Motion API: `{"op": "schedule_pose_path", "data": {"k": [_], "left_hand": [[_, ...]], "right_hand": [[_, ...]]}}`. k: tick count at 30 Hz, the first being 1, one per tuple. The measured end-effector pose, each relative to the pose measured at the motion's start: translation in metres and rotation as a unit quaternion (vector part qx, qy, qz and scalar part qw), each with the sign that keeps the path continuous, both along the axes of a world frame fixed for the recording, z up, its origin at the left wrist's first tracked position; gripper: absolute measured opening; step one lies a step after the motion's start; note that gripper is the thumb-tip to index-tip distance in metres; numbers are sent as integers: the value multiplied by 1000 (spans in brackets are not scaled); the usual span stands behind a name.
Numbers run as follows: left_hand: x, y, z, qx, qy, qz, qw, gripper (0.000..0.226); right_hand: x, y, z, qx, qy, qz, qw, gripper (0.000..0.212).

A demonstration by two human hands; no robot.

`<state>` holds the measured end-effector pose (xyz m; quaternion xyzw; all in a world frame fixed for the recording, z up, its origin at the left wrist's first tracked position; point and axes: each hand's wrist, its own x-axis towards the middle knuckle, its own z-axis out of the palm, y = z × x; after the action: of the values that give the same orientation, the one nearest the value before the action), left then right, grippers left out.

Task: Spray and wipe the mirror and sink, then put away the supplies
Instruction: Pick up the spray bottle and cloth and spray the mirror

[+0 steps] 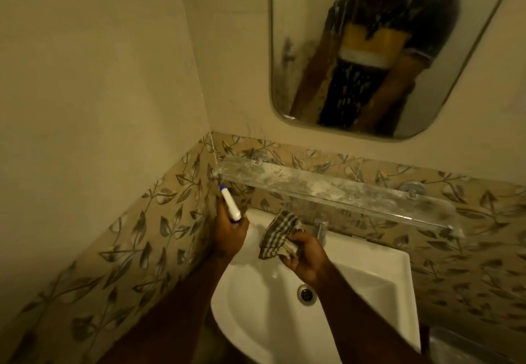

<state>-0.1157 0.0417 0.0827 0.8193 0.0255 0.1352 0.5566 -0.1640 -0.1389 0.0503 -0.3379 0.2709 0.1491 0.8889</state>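
A wall mirror (310, 50) hangs at the upper right, its glass streaked with drips of spray. Below it a white sink (370, 275) juts from the tiled wall, with a drain (306, 294) in its bowl. My left hand (229, 234) is closed around a white spray bottle (230, 204) with a blue nozzle, held over the sink's left rim and pointing up toward the shelf's left end. My right hand (307, 255) grips a crumpled checked cloth (280, 234) above the basin, just left of the tap (321, 228).
A dusty glass shelf (336, 188) runs along the wall between mirror and sink. Leaf-patterned tiles (128, 249) cover the lower walls, and the corner wall stands close on the left. Something pale (461, 343) shows at the bottom right.
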Motion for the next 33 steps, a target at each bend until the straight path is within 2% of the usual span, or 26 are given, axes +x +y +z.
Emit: {"op": "schedule_pose_path", "data": {"k": [3,5,7,9,13,16,18,22,24,28,33], "left_hand": [[-15,-17,24,-32,-34,67,997,54],[-22,-29,37,-25,-43,81,995,33],[-24,-38,53,-53,-48,76,995,22],[-21,-45,72,-79,-49,58,994,24],[-9,-60,116,-94,-107,-4,990,39],[-5,-73,161,-119,-127,-47,984,22],[-6,-83,199,-124,-155,-55,979,16],[-7,-97,274,-160,-191,-26,968,20],[-4,-99,306,-152,-192,-12,969,19],[9,-96,338,-107,-183,14,977,46],[-9,-93,357,-64,-178,22,982,36]], "right_hand": [[-7,1,26,18,-50,-8,999,27],[-8,-1,44,14,-90,-18,996,35],[-6,-8,64,9,-117,-37,992,36],[-1,-18,84,-5,-137,-51,989,43],[6,-41,136,-23,-188,-81,979,50],[7,-58,180,-40,-240,-119,963,54],[7,-68,208,-57,-277,-133,950,48],[3,-82,259,-88,-329,-153,928,33],[2,-85,280,-100,-344,-163,919,36],[-3,-87,308,-112,-358,-163,913,39],[-7,-87,326,-111,-383,-164,902,39]]}}
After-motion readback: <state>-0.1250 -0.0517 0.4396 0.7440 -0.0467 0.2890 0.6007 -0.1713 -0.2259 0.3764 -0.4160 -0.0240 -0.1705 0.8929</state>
